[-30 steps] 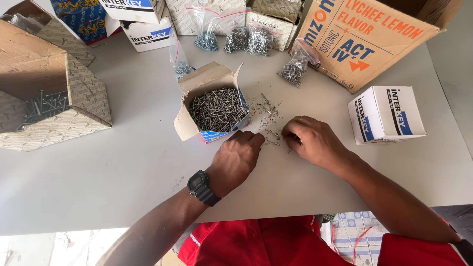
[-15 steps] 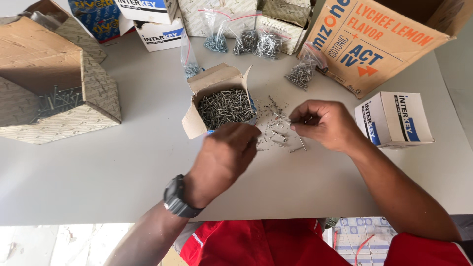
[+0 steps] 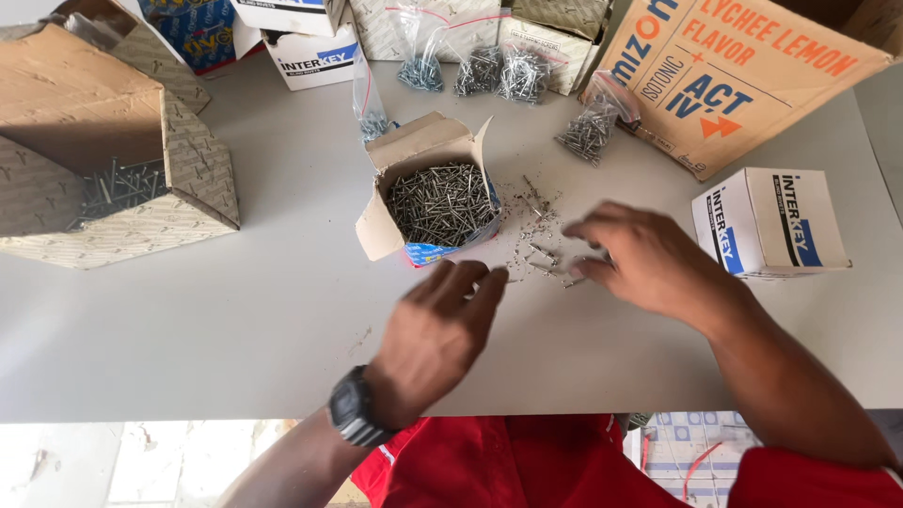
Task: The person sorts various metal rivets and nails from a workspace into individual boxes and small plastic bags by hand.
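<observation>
Lying loose between open, empty left hand (image 3: 435,331) and right hand (image 3: 649,259): thin grey rivets (image 3: 541,256).

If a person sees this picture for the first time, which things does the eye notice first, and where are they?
In the middle of the grey table, a small open box of rivets catches the eye. Just right of it lie loose rivets, with the right hand over them and the left hand, open, below the box. A large orange carton fills the upper right.
</observation>
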